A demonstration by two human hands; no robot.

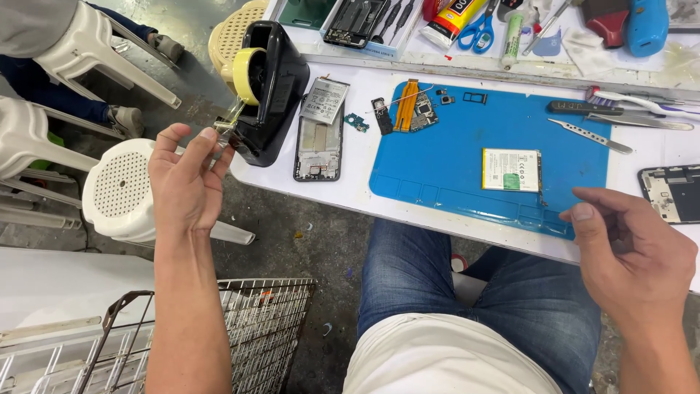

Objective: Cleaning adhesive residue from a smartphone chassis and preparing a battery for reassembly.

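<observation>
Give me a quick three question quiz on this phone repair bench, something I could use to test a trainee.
1. True or false: the left hand is at the black tape dispenser, fingers on the strip of tape coming off it.
2. What lies on the blue work mat nearest the right hand? A) scissors B) a flat white battery C) a toothbrush
3. Which item lies on the white table between the dispenser and the mat, below a loose battery?

Key
1. True.
2. B.
3. An opened phone frame, lying flat. The right hand is held loosely curled above the table edge, holding nothing that can be seen.
</observation>
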